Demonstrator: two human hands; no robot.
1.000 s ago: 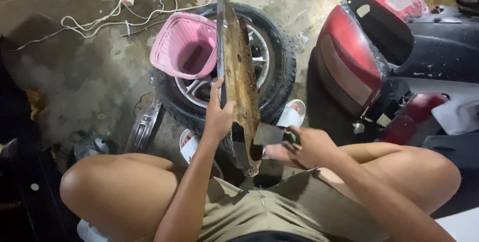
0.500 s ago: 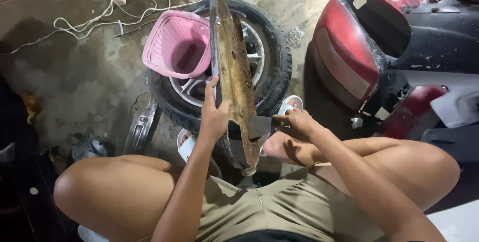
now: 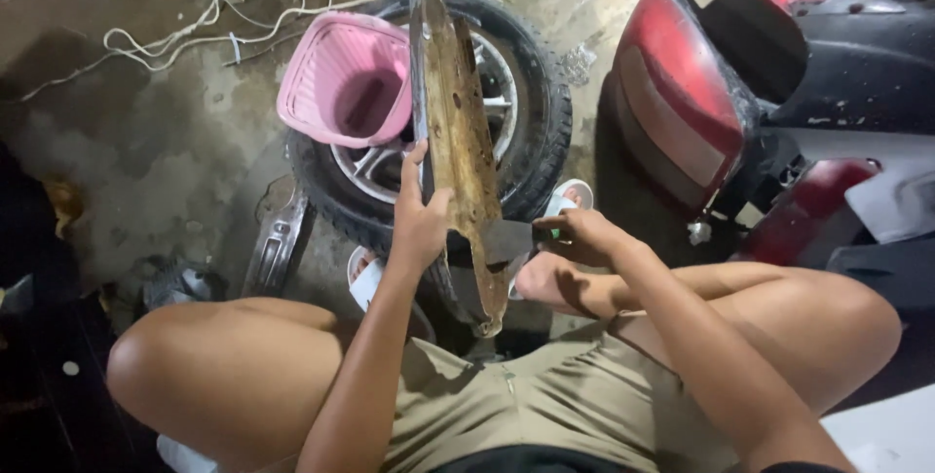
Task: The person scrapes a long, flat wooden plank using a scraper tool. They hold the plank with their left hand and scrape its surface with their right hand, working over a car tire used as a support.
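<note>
Left hand still grips the rusty panel over the tyre; right hand keeps the scraper clenched. Its blade now sits lower against the panel's right edge.

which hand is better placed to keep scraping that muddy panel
The right hand: it holds the flat scraper blade against the mud-caked panel. The left hand grips the panel's edge, steadying it over the tyre.

Panel lower end hidden between knees. Scraper handle buried in right hand. Tyre partly covered by basket. Scooter cut off at right edge.
</note>
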